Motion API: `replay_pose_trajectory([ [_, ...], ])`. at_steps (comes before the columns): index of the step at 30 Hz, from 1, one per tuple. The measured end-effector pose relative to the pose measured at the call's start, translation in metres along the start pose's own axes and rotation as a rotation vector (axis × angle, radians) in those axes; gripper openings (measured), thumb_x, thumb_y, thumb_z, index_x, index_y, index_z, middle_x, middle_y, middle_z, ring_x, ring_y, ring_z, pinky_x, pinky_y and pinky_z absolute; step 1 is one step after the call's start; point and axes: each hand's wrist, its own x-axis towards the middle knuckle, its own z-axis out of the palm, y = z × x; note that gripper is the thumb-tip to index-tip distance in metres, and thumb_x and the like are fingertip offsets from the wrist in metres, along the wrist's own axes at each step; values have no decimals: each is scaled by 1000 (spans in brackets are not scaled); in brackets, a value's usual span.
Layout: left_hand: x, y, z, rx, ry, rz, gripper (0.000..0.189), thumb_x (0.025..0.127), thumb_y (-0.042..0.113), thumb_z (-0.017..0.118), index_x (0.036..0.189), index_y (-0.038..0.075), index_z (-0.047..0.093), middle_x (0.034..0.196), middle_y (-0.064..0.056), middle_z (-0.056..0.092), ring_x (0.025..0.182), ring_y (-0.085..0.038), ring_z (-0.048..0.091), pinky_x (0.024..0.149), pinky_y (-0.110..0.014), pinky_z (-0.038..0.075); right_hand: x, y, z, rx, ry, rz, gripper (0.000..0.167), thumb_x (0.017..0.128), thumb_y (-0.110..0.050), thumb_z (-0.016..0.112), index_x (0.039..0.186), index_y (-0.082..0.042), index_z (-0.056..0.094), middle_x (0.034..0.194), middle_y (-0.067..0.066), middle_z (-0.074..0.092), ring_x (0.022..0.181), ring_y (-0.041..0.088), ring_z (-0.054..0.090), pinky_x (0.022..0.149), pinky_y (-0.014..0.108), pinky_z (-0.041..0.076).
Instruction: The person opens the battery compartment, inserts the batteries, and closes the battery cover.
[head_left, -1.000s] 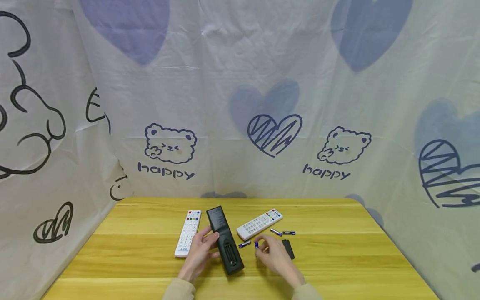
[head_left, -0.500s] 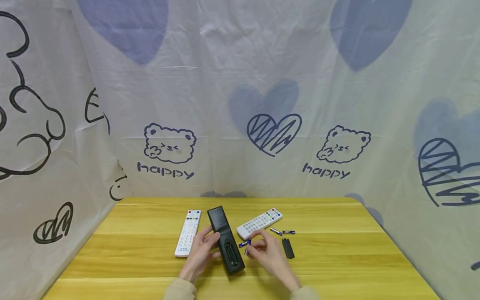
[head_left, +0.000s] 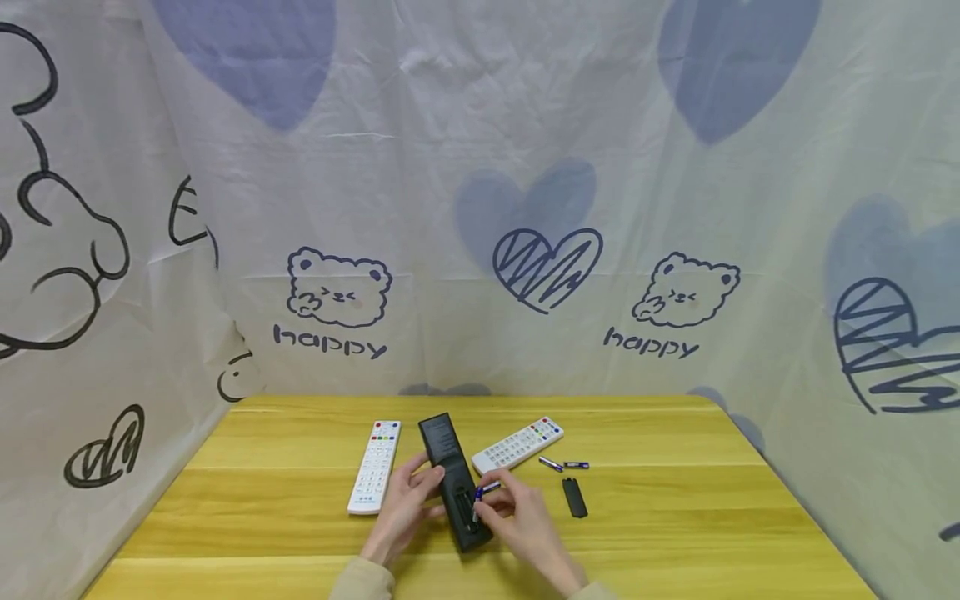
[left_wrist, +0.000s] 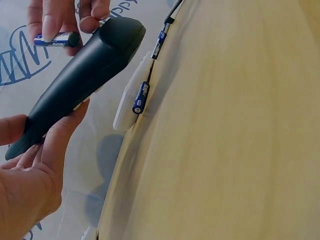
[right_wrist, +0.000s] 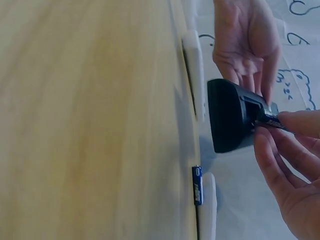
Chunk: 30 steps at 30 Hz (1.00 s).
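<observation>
My left hand (head_left: 405,508) grips a black remote control (head_left: 437,443) around its middle, back side up and held above the table. The remote's long battery compartment (head_left: 462,505) is uncovered near its lower end. My right hand (head_left: 525,525) pinches a blue-and-silver battery (right_wrist: 270,119) between thumb and fingers. In the right wrist view, one end of that battery is at the compartment opening; how far it reaches inside cannot be told. Another battery (head_left: 492,486) lies on the table just beyond the right fingers, partly covered by them. The left wrist view shows the remote's smooth side (left_wrist: 80,75).
A white remote (head_left: 375,467) lies left of the left hand, another white remote (head_left: 517,446) behind the right hand. Two more batteries, one slanted (head_left: 551,463) and one level (head_left: 576,465), lie at the right, above a black battery cover (head_left: 574,497). A printed cloth (head_left: 450,333) hangs behind the table.
My right hand has moved left with the battery, from beside the remote to its compartment. The battery cover has come fully into view. The left hand and remote have shifted only slightly.
</observation>
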Motion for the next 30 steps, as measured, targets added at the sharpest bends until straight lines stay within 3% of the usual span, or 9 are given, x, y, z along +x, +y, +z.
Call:
replay_pose_trajectory([
  [6,-1,0,1,1,-21,-2,55,105,11,50,152,-7,29,133,-29,62,104,-19,71,85,-37,65,-1,-1,7,-90,6,-20,20,90,-4,71,108,-2,63,90,18,77,76,13,74,63,17,60],
  [17,-1,0,2,-2,-16,1,56,104,12,54,151,-7,31,124,-20,69,100,-14,72,82,-33,65,-2,-5,12,-156,-14,-16,16,91,-4,71,105,-6,63,87,15,78,71,6,70,59,13,55],
  [30,-1,2,4,2,-17,1,57,104,13,54,152,-6,30,133,-26,63,101,-14,71,80,-30,65,-3,-7,13,-238,-7,-41,17,90,-4,73,105,-9,67,81,10,78,67,5,70,58,12,53],
])
